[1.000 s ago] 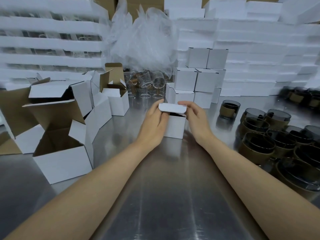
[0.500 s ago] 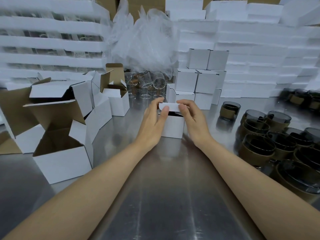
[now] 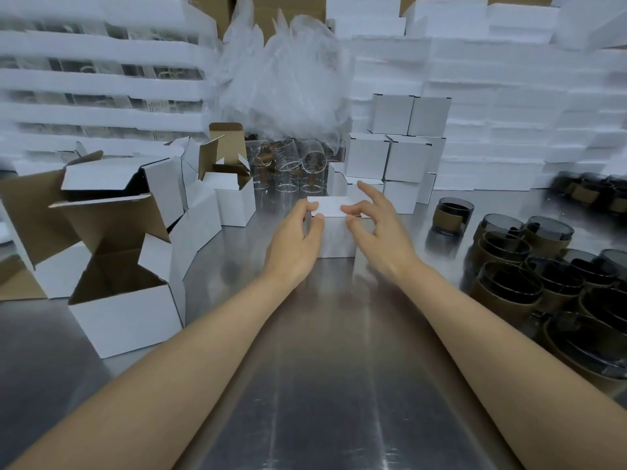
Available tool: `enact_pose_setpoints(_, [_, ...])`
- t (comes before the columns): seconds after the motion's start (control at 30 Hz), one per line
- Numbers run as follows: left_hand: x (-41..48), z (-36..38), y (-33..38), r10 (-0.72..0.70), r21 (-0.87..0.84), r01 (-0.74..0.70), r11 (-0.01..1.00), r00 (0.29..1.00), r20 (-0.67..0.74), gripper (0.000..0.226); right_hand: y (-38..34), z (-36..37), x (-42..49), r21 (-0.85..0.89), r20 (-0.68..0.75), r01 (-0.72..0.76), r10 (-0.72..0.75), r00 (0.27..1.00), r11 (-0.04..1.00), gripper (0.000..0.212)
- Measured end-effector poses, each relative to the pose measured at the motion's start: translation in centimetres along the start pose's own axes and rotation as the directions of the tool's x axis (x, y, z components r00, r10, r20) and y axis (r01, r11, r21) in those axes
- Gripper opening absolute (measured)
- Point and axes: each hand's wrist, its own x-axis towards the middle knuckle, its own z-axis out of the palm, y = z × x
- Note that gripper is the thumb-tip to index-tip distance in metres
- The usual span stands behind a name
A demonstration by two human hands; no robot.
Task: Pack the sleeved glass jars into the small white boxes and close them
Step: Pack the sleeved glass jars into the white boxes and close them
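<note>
White box (image 3: 335,239) now lies closed (lid was raised); left hand (image 3: 293,245) pinches its corner, right hand (image 3: 380,235) has splayed loose.

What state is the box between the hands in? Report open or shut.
Shut: the lid of the white box lies flat on top, no gap showing; the left hand pinches its edge.
</note>
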Motion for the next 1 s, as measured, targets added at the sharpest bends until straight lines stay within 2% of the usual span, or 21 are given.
enact_pose_setpoints(0.07, [0.0,0.1,-0.2,-0.01,0.027,0.011,1.0,1.0,-0.012,0.029,-0.1,0.4,-0.4,-0.267,0.068,0.071,-0.055,0.996,0.961,0.044])
enact_pose_setpoints(0.13, [0.1,0.2,-0.4,-0.04,0.037,0.042,0.998,0.998,-0.041,0.034,-0.6,1.3,-1.1,-0.438,0.123,0.133,-0.088,0.989,0.889,0.065])
enact_pose_setpoints(0.2, [0.2,0.1,-0.5,-0.076,0.032,0.081,0.996,0.989,-0.128,0.036,-1.3,2.1,-1.4,-0.449,0.073,0.192,-0.178,0.981,0.873,0.061])
enact_pose_setpoints(0.27, [0.5,-0.3,-0.6,-0.139,0.005,0.143,0.99,0.966,-0.218,0.038,-2.0,2.7,-1.3,-0.417,0.07,0.249,-0.243,0.968,0.874,0.044])
enact_pose_setpoints(0.33, [0.8,-0.5,-0.7,-0.241,-0.06,0.233,0.971,0.939,-0.246,0.038,-2.3,3.4,-0.9,-0.437,0.205,0.303,-0.234,0.95,0.847,0.036])
enact_pose_setpoints(0.4, [1.0,-0.5,-0.7,-0.303,-0.093,0.289,0.953,0.92,-0.248,0.04,-1.9,4.0,-0.2,-0.461,0.303,0.316,-0.188,0.934,0.829,0.04])
enact_pose_setpoints(0.53, [1.3,-0.2,-0.7,-0.315,-0.096,0.3,0.949,0.917,-0.244,0.043,-1.5,5.1,1.6,-0.495,0.381,0.291,-0.097,0.92,0.818,0.043])
enact_pose_setpoints(0.7, [1.5,0.1,-0.9,-0.305,-0.114,0.285,0.952,0.921,-0.244,0.043,-1.8,7.3,4.4,-0.576,0.444,0.381,-0.114,0.889,0.724,0.036])
enact_pose_setpoints(0.83, [1.7,0.2,-1.2,-0.285,-0.102,0.267,0.958,0.923,-0.26,0.039,-1.5,9.0,6.9,-0.585,0.426,0.305,-0.035,0.904,0.752,0.038])
enact_pose_setpoints(1.0, [2.0,0.4,-1.5,-0.278,-0.087,0.264,0.961,0.927,-0.253,0.035,-0.5,10.4,9.6,-0.617,0.333,0.165,0.065,0.941,0.77,0.039])
